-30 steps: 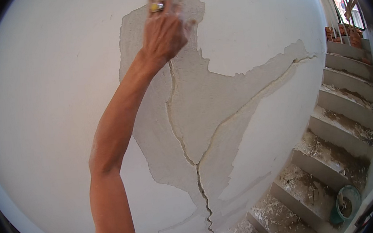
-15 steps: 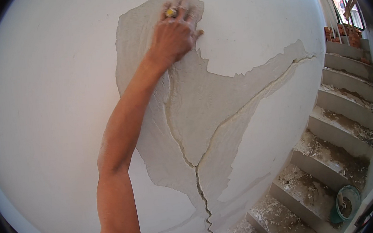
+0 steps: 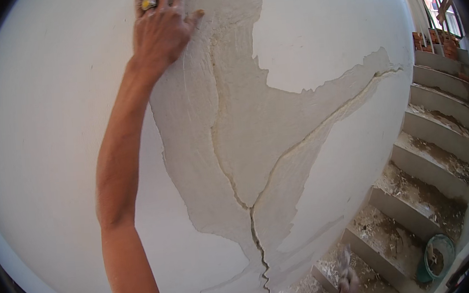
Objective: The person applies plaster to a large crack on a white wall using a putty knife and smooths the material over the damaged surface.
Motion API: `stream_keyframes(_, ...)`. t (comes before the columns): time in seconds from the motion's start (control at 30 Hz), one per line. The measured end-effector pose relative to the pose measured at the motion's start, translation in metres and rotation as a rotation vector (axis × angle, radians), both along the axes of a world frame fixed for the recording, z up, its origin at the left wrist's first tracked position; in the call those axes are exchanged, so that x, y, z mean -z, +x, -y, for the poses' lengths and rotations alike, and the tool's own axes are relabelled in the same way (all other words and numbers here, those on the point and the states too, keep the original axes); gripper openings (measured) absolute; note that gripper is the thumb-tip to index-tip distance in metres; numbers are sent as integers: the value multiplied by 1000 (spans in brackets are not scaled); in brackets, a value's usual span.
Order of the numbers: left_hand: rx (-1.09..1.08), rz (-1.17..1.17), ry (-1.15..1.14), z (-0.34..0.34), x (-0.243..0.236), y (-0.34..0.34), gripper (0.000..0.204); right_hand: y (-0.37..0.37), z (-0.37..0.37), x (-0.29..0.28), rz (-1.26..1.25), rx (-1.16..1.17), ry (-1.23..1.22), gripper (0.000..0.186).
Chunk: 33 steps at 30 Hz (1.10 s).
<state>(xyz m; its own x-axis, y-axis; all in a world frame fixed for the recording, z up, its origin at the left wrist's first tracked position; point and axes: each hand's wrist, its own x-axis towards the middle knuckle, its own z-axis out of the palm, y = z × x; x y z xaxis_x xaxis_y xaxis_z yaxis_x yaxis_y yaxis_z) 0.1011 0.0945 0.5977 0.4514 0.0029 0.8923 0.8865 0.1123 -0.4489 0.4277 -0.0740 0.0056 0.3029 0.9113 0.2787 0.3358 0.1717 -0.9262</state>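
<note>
My left hand point(image 3: 162, 34) lies against the white wall point(image 3: 65, 122) at the upper left edge of a grey patch of bare plaster point(image 3: 249, 123). Its fingers are stretched out and dusty, one wearing a ring with a yellow stone point(image 3: 149, 3); it holds nothing. A Y-shaped crack point(image 3: 250, 207) runs through the patch, two branches going up and one zigzagging down. Low on the right, over the steps, my right hand point(image 3: 346, 286) shows small and blurred. Something pale and narrow rises above it, too smeared to name.
Concrete stairs point(image 3: 399, 210) climb along the right side, strewn with plaster flakes and dirt. A green bucket point(image 3: 445, 245) with something brownish inside stands on a lower step near the right wall. Bricks point(image 3: 448, 44) are stacked at the top by a bright opening.
My left hand has moved left, from the top of the bare patch to its left edge. My right hand has come into view at the lower right.
</note>
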Motion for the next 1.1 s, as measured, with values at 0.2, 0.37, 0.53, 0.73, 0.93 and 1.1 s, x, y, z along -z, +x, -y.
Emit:
stream_keyframes(0.2,-225,-11,195,37,12,-75,63,36,-63,-170,226,59,497,43)
stream_keyframes(0.37,-329,37,243,96,33,-151,59,31,-130,-338,382,69,693,61)
stream_keyframes(0.53,-364,34,304,126,62,-204,56,-2,-172,-455,537,150,1036,63)
stream_keyframes(0.73,-407,118,266,145,89,-254,53,-30,-215,-518,638,225,1027,59)
stream_keyframes(0.93,-294,130,268,140,92,-256,53,-34,-225,-535,701,276,1034,58)
stream_keyframes(1.1,-350,123,279,143,90,-261,52,-53,-240,-549,628,209,1054,58)
